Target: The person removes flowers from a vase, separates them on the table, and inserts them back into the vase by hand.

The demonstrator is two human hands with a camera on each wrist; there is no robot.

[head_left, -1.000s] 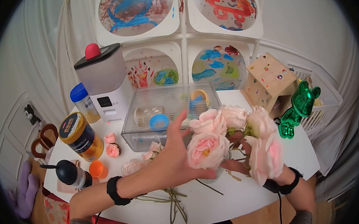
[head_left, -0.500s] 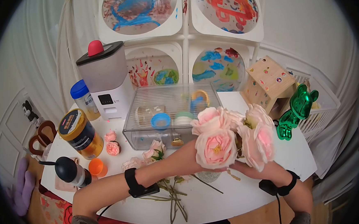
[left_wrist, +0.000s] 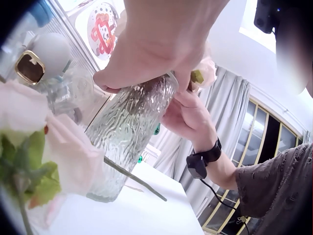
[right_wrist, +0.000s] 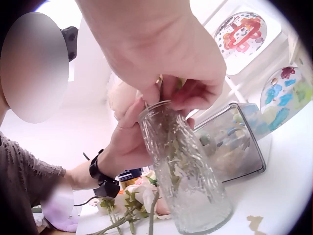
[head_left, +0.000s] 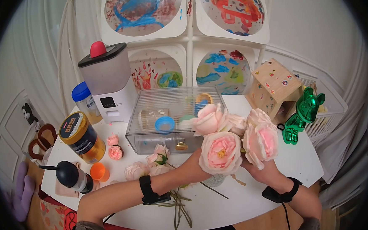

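A clear textured glass vase (right_wrist: 190,181) stands on the white table, with stems visible through its wall. My left hand (left_wrist: 156,54) grips it around the top, a fingertip showing past its far side in the right wrist view. Just over the rim, my right hand (right_wrist: 166,54) has curled fingers and pinches the stems there. Large pale pink roses (head_left: 221,152) bunch above the vase and partly cover both hands in the head view. More cut roses (head_left: 147,165) lie left of the vase, their bare stems (head_left: 178,205) crossing near the table's front edge.
Behind the vase sits a clear lidded box (head_left: 163,109). A shiny green bear figure (head_left: 304,116) and a wooden house (head_left: 274,84) stand at right. A feeder (head_left: 110,85), gold-colored jar (head_left: 81,136), black-capped bottle (head_left: 72,177) and orange cup (head_left: 99,172) occupy the left.
My left hand, spread beside the blooms a second ago, has dropped beneath them to the vase's top. The roses have drawn closer together, and my right hand has shifted slightly left.
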